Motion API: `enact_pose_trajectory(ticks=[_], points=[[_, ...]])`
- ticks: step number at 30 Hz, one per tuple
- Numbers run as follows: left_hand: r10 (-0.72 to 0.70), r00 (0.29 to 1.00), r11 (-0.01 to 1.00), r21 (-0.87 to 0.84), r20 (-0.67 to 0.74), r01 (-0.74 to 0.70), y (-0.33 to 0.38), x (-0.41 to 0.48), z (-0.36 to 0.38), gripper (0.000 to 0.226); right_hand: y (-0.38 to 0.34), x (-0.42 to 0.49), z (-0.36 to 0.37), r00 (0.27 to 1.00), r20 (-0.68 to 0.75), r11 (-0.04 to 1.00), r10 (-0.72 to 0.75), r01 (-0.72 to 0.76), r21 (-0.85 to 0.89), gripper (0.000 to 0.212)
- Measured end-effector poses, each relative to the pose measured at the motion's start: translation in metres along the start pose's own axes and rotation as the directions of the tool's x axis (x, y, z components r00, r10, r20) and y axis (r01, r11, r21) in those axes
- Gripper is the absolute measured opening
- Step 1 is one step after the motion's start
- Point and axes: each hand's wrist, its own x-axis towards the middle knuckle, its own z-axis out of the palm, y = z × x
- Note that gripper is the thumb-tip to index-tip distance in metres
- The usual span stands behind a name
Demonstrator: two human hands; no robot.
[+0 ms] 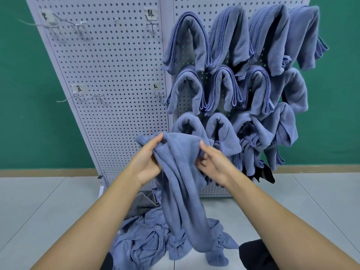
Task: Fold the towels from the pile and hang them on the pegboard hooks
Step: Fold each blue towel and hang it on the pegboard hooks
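- Well, both hands are up in front of the pegboard (116,75), holding one blue towel (179,182) between them at its top edge.
- The left hand (148,162) grips the towel's left corner, with the thumb on top and the fingers curled under the cloth.
- The right hand (213,162) holds the bunched cloth just beside it, thumb over the fold and fingers curled into it.
- The towel hangs from the hands in a long crumpled drape, and its lower end reaches the pile (144,236) on the floor (39,201).
- The pile lies at the foot of the pegboard: loose blue cloth, with a grey towel (144,201) at its back left edge.
- The right panel of the pegboard is crowded with hung towels (229,55), folded and draped in overlapping rows.
- On the left panel, wire hooks (79,28) stick out below small paper labels (151,13).
- A green wall (19,94) stands behind the board — the floor is pale tile.
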Motion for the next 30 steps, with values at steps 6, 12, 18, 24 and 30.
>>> enact_pose_trajectory(ticks=[6, 12, 18, 24, 30], points=[[0.009, 0.999, 1.0, 0.028, -0.052, -0.007, 0.005, -0.006, -0.01, 0.035, -0.019, -0.011, -0.015, 0.989, 0.121, 0.979, 0.084, -0.059, -0.195, 0.048], [0.121, 0.954, 0.94, 0.34, -0.275, -0.021, 0.012, -0.001, -0.039, 0.029, -0.038, -0.013, -0.039, 0.992, -0.078, 0.971, -0.101, 0.081, -0.226, 0.017], [0.203, 0.898, 0.781, 0.618, -0.39, 0.091, 0.01, 0.001, -0.061, 0.022, -0.041, -0.015, -0.054, 0.978, -0.151, 0.962, -0.147, 0.106, -0.25, 0.015], [0.179, 0.887, 0.817, 0.566, -0.425, 0.106, 0.015, 0.0, -0.067, 0.014, -0.046, -0.017, -0.067, 0.944, -0.268, 0.95, -0.191, 0.109, -0.292, 0.023], [0.147, 0.905, 0.87, 0.487, -0.399, 0.073, 0.018, -0.002, -0.063, 0.014, -0.046, -0.016, -0.071, 0.945, -0.282, 0.93, -0.163, 0.052, -0.364, 0.024]])
